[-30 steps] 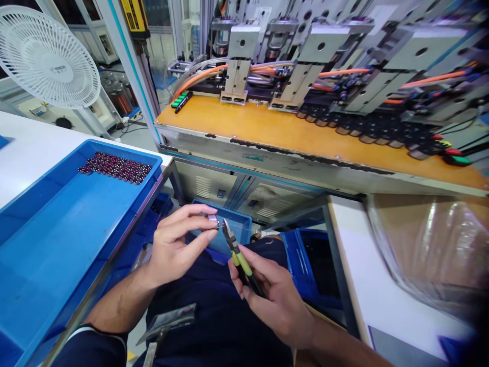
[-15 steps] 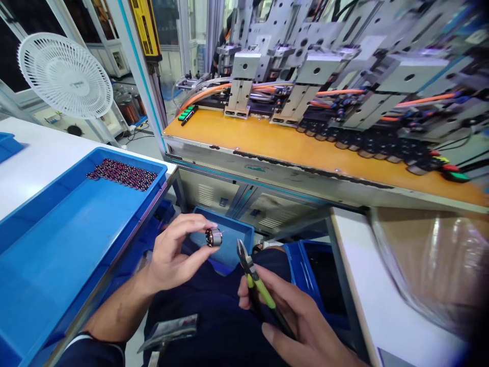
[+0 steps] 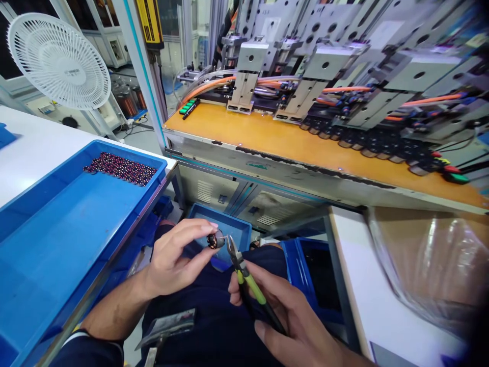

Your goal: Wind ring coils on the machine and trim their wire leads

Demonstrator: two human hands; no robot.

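Lap gap: coil [image 3: 214, 240], cutters [image 3: 244, 272] touching.

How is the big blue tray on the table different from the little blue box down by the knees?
The big blue tray sits up on the white table; the little blue box sits low, behind the left hand. The tray is much wider. The tray holds dark beads; the box's contents are hidden. Both are blue plastic.
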